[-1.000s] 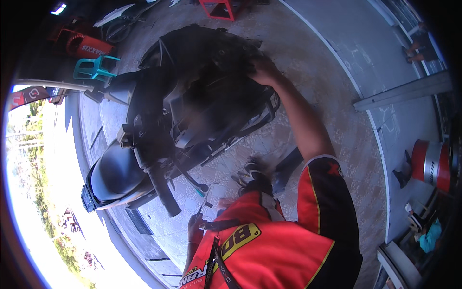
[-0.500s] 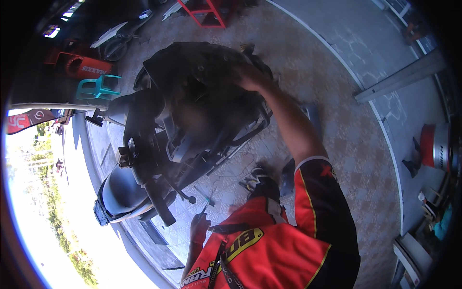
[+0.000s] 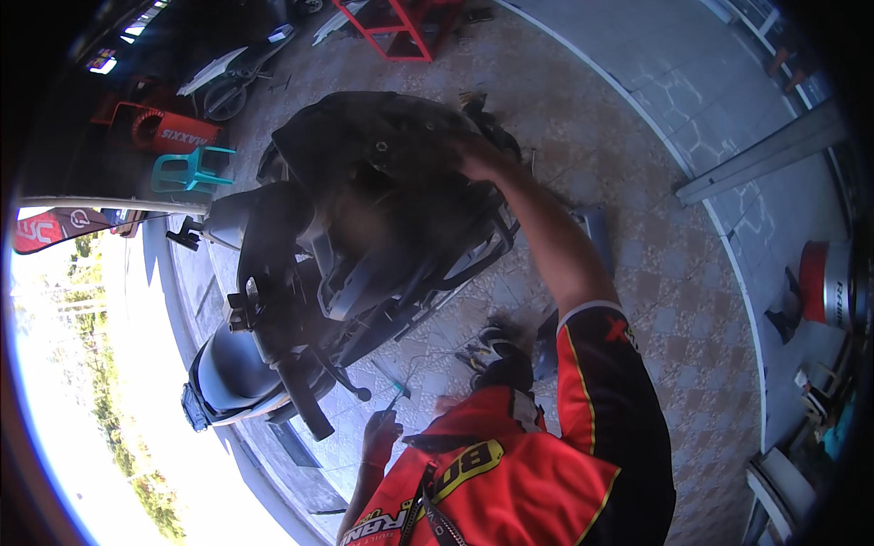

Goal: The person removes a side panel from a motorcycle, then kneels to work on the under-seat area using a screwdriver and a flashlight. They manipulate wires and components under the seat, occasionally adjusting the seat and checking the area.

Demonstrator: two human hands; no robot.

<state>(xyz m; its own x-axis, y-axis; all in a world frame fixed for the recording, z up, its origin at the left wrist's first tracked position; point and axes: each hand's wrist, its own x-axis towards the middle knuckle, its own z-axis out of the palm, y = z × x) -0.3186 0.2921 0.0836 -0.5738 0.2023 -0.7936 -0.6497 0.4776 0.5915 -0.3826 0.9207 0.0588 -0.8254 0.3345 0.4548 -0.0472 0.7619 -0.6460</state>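
A: What is the right hand [image 3: 473, 156] doing?

B: It reaches out at full stretch and rests on the scooter [image 3: 364, 246], on the dark rear bodywork by the seat [image 3: 364, 136]. My guess is that it braces or feels for a panel there. The fingers lie over the edge, but whether they grip or only press, I cannot tell.

A: And the left hand [image 3: 378, 437]?

B: Low, close to the orange shirt [image 3: 510, 482]. Its fingers are closed around a thin tool [image 3: 397, 398] with a bluish tip, likely a screwdriver, held ready and pointing toward the scooter.

A: Where does the scooter stand?

B: On the tiled floor [image 3: 674, 300], leaning, handlebar end near the bright doorway, tail toward a red rack [image 3: 401, 23]. A teal stool [image 3: 187, 170] sits well apart, beyond it.

A: Any change since a second ago?

B: The view has swung slightly, so the scooter sits lower in the frame. The right hand has stayed on the same rear part; the arm looks a little more extended.
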